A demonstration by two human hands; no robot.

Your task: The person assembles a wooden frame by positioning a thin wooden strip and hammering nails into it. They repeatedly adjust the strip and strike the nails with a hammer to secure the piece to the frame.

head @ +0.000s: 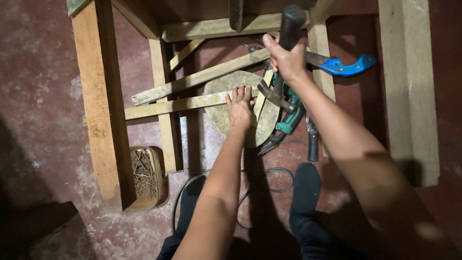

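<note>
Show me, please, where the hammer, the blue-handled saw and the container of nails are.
hammer (290, 24): head view, on its dark handle above the gripping fist.
blue-handled saw (347, 66): head view, on the blue handle.
container of nails (143, 174): head view, on the nail pile inside.

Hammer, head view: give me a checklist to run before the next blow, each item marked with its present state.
1. Right hand grips the hammer handle firmly: ok, fingers wrap it.
2. Left hand holds the slat down: ok, palm flat on it over the round board.
3. Left fingers clear of the hammer head: not ok, the head hangs close beside them.
4. Nail in place on the slat: cannot tell, none is visible.
5. Floor near the work free of tools: not ok, a green drill and its cable lie beside the board.
6. Nails within reach: ok, a tub of nails stands by the frame.
</note>
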